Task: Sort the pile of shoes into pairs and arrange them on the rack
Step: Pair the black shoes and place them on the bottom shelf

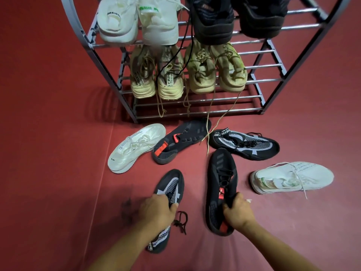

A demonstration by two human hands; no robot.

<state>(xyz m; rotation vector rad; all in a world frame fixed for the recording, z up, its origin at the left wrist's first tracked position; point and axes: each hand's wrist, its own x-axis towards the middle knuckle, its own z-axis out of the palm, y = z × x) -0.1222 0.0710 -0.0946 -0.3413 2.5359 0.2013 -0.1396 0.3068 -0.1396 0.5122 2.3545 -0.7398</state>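
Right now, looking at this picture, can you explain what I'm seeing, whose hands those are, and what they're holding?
This is one view from a camera worn on a person's head, looking down at their own bare hands. The left hand grips a black shoe with a white pattern; the right hand grips a black shoe with red tabs. Four more loose shoes lie on the red floor. Behind them stands a metal shoe rack, with four pairs already on its shelves.

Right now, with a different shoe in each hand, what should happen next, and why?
Probably carry the left hand's black-and-white shoe over to its twin by the rack. The right hand holds a black-and-red shoe, whose twin also lies apart.
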